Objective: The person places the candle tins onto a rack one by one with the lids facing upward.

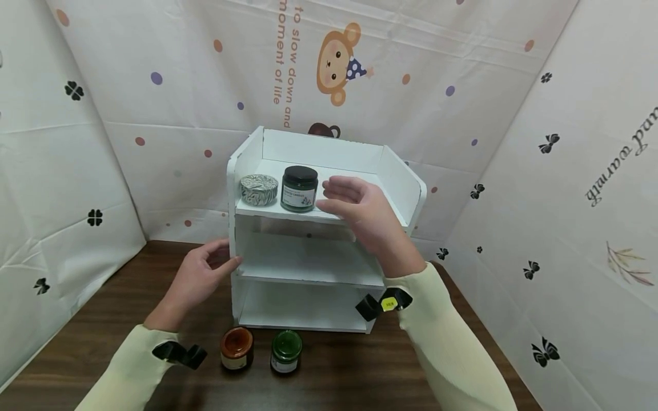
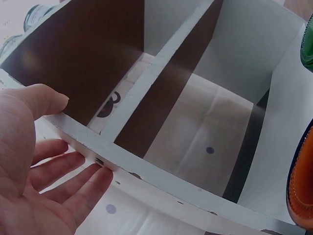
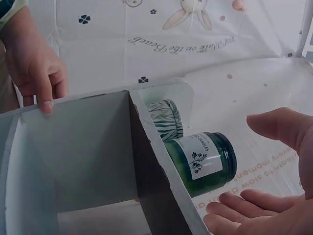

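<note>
White shelf (image 1: 308, 257) partly behind hands (image 1: 201, 273) (image 1: 367, 214)

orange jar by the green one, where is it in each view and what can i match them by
Head: bottom, left of centre; orange jar stands left of the green jar.
Left wrist: right edge, lower half, partly cut off.
Right wrist: not in it.
Shared landmark: the left hand gripping the side of the white shelf unit, seen in all three.
</note>
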Demonstrator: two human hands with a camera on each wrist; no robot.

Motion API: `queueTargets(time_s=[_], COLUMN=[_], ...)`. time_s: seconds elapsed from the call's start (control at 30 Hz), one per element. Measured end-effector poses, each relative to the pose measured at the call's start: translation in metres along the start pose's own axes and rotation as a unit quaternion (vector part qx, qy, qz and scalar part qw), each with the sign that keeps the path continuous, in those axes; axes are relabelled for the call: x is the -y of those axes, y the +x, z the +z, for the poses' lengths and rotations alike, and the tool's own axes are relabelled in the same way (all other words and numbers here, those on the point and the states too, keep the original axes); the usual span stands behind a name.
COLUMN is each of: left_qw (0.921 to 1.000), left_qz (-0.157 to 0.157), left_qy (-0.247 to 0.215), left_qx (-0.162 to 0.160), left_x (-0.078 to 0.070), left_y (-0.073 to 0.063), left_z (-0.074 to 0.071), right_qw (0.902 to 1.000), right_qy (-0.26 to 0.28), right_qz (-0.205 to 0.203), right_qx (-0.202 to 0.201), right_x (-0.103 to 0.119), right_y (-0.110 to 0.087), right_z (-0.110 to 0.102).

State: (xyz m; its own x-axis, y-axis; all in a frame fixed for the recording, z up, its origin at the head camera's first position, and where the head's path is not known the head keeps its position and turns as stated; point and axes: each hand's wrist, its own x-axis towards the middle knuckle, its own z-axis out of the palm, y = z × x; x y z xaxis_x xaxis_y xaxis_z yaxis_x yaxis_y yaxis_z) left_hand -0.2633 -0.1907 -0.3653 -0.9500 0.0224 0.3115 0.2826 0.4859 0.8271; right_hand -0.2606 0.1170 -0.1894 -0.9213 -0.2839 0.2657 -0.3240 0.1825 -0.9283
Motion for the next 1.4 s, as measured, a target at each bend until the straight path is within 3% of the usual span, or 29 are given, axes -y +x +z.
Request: queueTargets(time_s=[0.3, 0.5, 0.73, 1.0, 1.4], left_qw=[1.0, 1.0, 1.0, 1.0, 1.0], left_qz=[0.002, 0.002, 0.001, 0.006, 0.006], left_qy=[0.001, 0.0, 0.0, -0.001, -0.001], left_qx=[0.0, 0.0, -0.001, -0.004, -0.003], left_x=[0.001, 0.002, 0.001, 0.0, 0.0], left_y=[0.001, 0.0, -0.001, 0.0, 0.001], left_z=[0.0, 0.001, 0.001, 0.001, 0.001], right_qw=[0.9991, 0.9948, 0.9909, 0.9863, 0.9819], right_qy=[0.03, 0.085, 0.099, 0.114, 0.143], right_qz=[-0.025, -0.056, -0.091, -0.118, -0.124], right_qx=[-0.017, -0.008, -0.006, -0.017, -0.007], right_x=[-0.008, -0.017, -0.033, -0.06, -0.103], right_y=[-0.025, -0.042, -0.062, -0.08, -0.092], right_z=[-0.001, 0.0, 0.004, 0.012, 0.023])
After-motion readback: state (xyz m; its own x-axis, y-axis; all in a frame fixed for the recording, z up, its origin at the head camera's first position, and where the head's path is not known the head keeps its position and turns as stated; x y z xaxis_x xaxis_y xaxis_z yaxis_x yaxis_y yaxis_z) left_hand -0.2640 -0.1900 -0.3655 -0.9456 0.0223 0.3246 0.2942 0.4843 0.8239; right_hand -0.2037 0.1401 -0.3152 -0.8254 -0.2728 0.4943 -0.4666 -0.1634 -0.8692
